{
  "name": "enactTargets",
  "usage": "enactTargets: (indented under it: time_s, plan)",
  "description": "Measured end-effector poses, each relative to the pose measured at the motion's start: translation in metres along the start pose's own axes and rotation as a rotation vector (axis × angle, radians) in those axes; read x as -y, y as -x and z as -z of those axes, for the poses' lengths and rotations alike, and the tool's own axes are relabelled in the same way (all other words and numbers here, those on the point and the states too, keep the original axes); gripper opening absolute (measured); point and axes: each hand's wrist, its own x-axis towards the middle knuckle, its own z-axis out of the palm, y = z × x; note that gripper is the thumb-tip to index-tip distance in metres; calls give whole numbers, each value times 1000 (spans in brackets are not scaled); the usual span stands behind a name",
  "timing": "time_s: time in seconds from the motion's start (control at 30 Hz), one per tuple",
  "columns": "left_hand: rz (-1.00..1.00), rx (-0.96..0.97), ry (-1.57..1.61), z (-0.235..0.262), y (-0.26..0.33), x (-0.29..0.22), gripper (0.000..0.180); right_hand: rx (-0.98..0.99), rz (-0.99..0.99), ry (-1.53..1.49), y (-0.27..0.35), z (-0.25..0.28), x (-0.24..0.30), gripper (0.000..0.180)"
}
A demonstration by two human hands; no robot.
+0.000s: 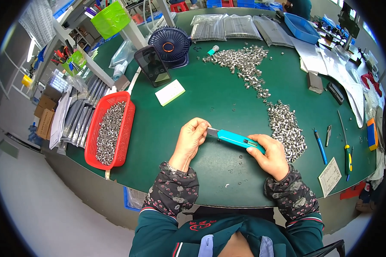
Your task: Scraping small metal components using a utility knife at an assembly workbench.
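My right hand (268, 155) is wrapped round the handle of a teal utility knife (238, 139), its thumb along the body. The knife's blade (212, 132) points left and meets the fingertips of my left hand (191, 138). Those fingers are pinched together; whatever small piece they hold is hidden. To the right of the knife lies a heap of small silver metal rings (287, 128), and a larger heap of them (240, 60) spreads farther back. A few tiny dark rings (240, 162) are scattered on the green tabletop (218, 184) near me.
At the left stands a red basket (131, 124) with many metal pieces. A phone (152, 66), a small fan (169, 45) and a paper pad (170, 92) are farther back. At the right lie a blue pen-like tool (320, 146), a screwdriver (348, 158) and a card (330, 177).
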Motion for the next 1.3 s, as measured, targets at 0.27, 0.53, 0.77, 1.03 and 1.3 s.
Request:
enactTargets:
  time_s: [0.27,0.53,0.77,1.03,1.3]
  plan:
    - [15,-32,-67,1,0,2,22,-26,40,87,-1,0,3,22]
    - [52,-57,-86,-2,0,1,28,-41,60,124,-1,1,6,22]
    - [92,-81,-72,-4,0,-1,31,-43,77,145,-1,2,7,23]
    - [120,-78,-86,-3,0,-2,31,-46,96,190,-1,3,7,25]
    - [169,-29,-85,0,0,-3,31,-88,168,280,-3,4,9,28]
